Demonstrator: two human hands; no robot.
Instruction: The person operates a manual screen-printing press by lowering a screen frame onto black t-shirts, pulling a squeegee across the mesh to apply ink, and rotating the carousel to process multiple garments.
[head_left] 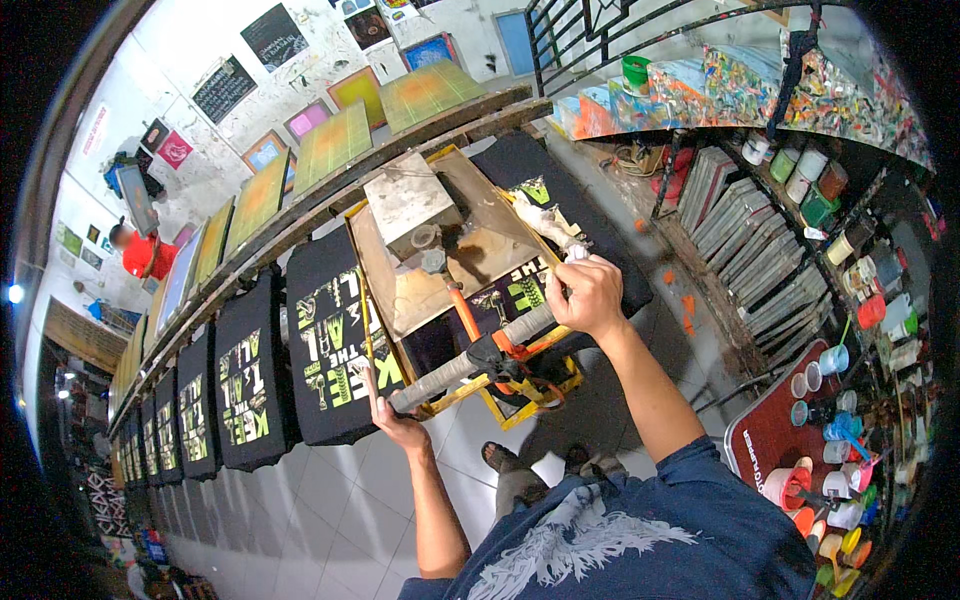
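Observation:
A yellow-framed rig (365,300) with a flat, worn board (490,230) lies over the black printed shirts. On the board sits a stained, pale metal box (410,195). A thick bar wrapped in grey tape (440,380) crosses the rig's near side, with black and orange parts at its middle. At the bar's left end is my left hand (405,425), its fingers stretched upward against it. My right hand (590,295) is closed by the bar's right end; what lies inside its fingers is hidden. Close to it, a whitish crumpled shape (545,220) lies over a black shirt (600,235).
Black shirts with white and lime prints (240,390) line a long rack to the left. Upright frames (750,250) fill a shelf at right, with paint tubs (790,485) below. A paint-splattered surface (700,95) holds a green bucket (636,74). A person in red (148,255) is far left.

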